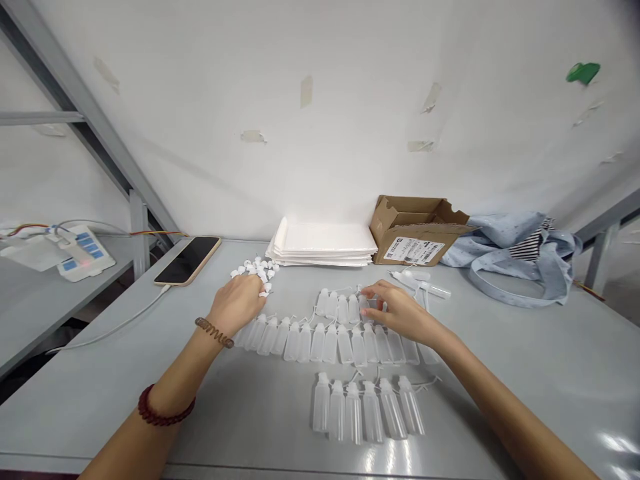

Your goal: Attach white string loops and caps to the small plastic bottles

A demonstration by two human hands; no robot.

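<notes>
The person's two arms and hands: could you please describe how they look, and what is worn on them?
Both arms show no sleeves, and both hands are ungloved. Near the left hand, the wrist has a coiled brown bracelet; higher up sits a dark red bracelet with a bumpy surface. The right hand and forearm show no bracelet.

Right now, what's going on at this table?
A person has both hands at work over small translucent bottles. The left hand is down at the pile of small white pieces; whether it grips any is hidden. The right hand has its thumb and fingertips around the end of the back row of bottles; a firm hold can't be made out. Nearer the person are a long middle row and a front row of six.
</notes>
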